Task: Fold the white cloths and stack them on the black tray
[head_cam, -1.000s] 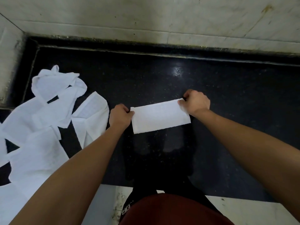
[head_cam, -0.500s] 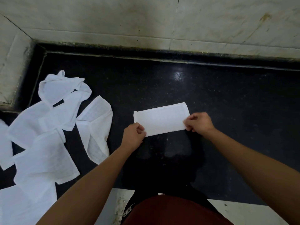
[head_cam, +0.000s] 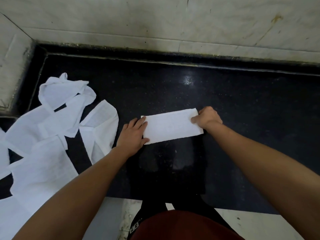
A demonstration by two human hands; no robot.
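Left grip (head_cam: 133, 134) lay flat, fingers straight, on folded white cloth (head_cam: 171, 127); right grip (head_cam: 207, 118) pinched its right end.

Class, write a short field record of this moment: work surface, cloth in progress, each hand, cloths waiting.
Surface: black speckled tray, glossy
Cloth in progress: folded white rectangular cloth, lying flat on the tray
Left hand: fingers straight, touching the cloth's left end
Right hand: fingers curled, pinching the cloth's right end
Waiting: heap of unfolded white cloths, on the tray to the left of both hands
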